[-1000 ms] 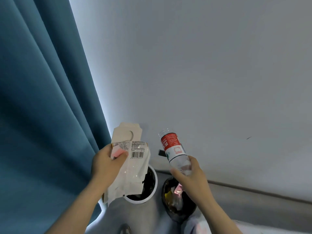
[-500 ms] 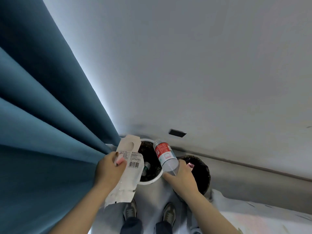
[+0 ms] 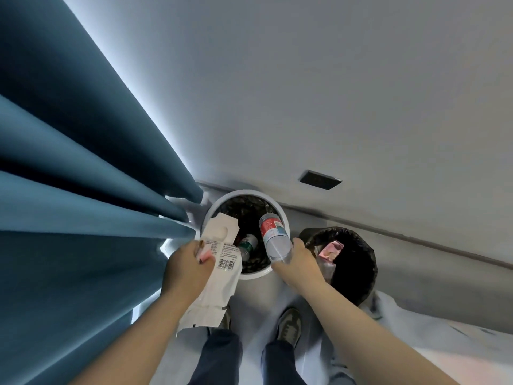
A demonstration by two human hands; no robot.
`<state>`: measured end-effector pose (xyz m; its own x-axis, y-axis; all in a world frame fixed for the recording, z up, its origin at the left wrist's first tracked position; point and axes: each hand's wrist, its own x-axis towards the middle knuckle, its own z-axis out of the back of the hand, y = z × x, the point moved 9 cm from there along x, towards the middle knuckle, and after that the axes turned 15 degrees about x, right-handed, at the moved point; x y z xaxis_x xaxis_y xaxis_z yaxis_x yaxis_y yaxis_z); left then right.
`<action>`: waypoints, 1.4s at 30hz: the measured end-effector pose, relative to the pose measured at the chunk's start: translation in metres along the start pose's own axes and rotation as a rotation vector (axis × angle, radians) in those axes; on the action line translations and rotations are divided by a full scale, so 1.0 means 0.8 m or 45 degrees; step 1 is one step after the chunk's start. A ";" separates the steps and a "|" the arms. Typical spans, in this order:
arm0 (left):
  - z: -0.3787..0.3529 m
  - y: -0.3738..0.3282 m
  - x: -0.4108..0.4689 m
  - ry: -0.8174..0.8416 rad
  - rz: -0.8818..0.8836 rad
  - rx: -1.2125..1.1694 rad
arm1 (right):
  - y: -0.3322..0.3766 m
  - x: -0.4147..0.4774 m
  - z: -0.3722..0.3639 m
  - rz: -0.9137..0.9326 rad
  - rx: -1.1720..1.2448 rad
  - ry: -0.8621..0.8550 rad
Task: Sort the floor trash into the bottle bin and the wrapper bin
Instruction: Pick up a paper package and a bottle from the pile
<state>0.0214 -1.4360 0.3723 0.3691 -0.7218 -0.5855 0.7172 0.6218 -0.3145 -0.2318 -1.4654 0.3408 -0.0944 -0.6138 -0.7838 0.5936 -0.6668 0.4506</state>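
My right hand (image 3: 298,261) grips a clear plastic bottle with a red label (image 3: 273,236) by its base, held tilted over the white-rimmed bin (image 3: 283,218). That bin has a black liner and holds a bottle with a green label (image 3: 248,244). My left hand (image 3: 187,269) holds a white paper wrapper with a barcode (image 3: 219,273) over the left edge of the white bin. To the right stands a black bin (image 3: 363,251) containing a pink wrapper (image 3: 330,250).
A blue curtain (image 3: 83,190) hangs along the left, close to the white bin. The grey wall (image 3: 305,79) and its skirting run behind both bins, with a dark socket (image 3: 319,179) low on it. My shoes (image 3: 288,325) stand just before the bins. Pale fabric (image 3: 416,334) lies lower right.
The view has tilted down, so both bins and my feet show more fully. My right hand has brought the red-label bottle over the white bin's opening. The left hand still holds the wrapper.
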 end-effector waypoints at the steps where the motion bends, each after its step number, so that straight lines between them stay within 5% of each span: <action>1: -0.007 0.002 0.004 0.006 0.003 0.010 | -0.002 0.005 -0.004 0.025 0.015 0.008; 18: -0.155 -0.114 -0.009 0.234 -0.113 -0.047 | -0.161 -0.011 0.089 -0.160 0.186 -0.057; 42: -0.438 -0.303 -0.021 0.400 -0.453 0.573 | -0.389 0.039 0.215 -0.336 0.522 -0.250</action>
<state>-0.3657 -1.4683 0.1964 -0.0780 -0.6944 -0.7153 0.9662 0.1241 -0.2259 -0.5574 -1.3498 0.2496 -0.3695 -0.4442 -0.8162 0.1715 -0.8959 0.4099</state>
